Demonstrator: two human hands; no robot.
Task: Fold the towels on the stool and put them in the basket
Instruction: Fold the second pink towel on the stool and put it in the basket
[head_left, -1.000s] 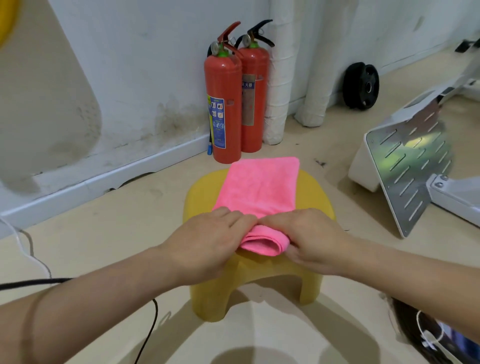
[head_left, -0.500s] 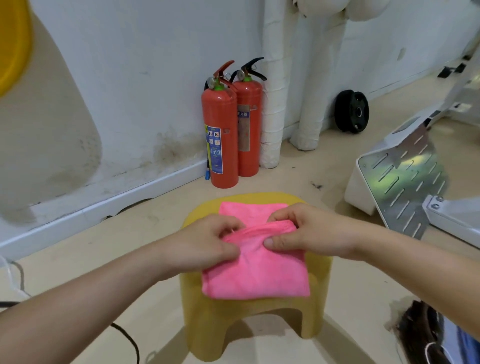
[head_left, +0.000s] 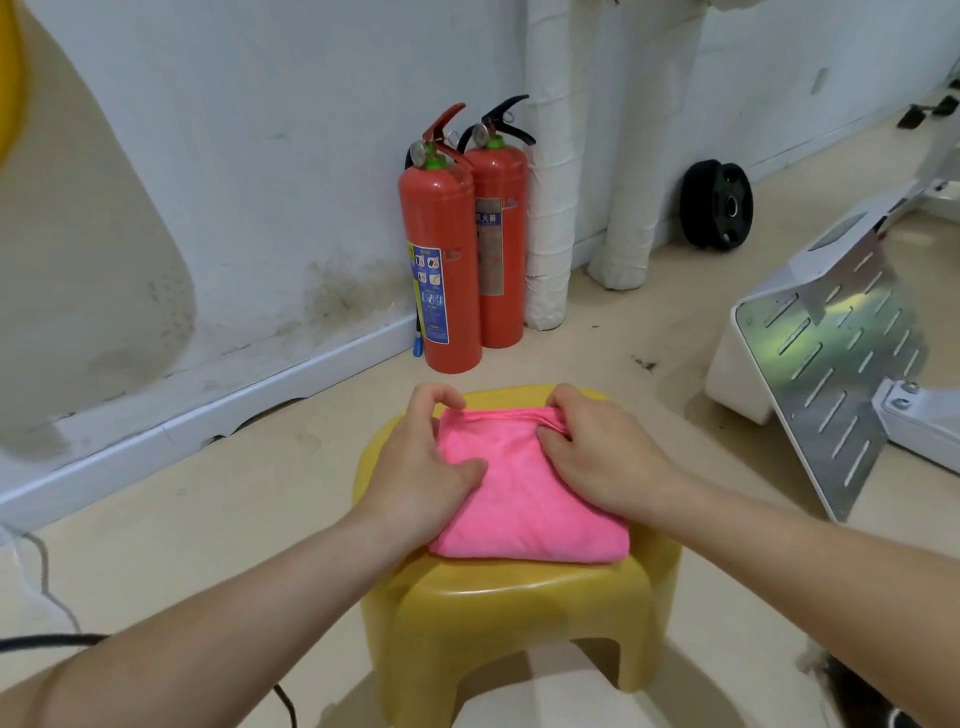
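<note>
Pink towel (head_left: 524, 499) folded into a thick pad on the yellow stool (head_left: 514, 618), near edge by the stool's front edge. Left hand (head_left: 423, 462) and right hand (head_left: 597, 457) each pinch a far corner of the towel. Soft, light, limp, layers likely slip: grip both side edges through all layers, lift flat
</note>
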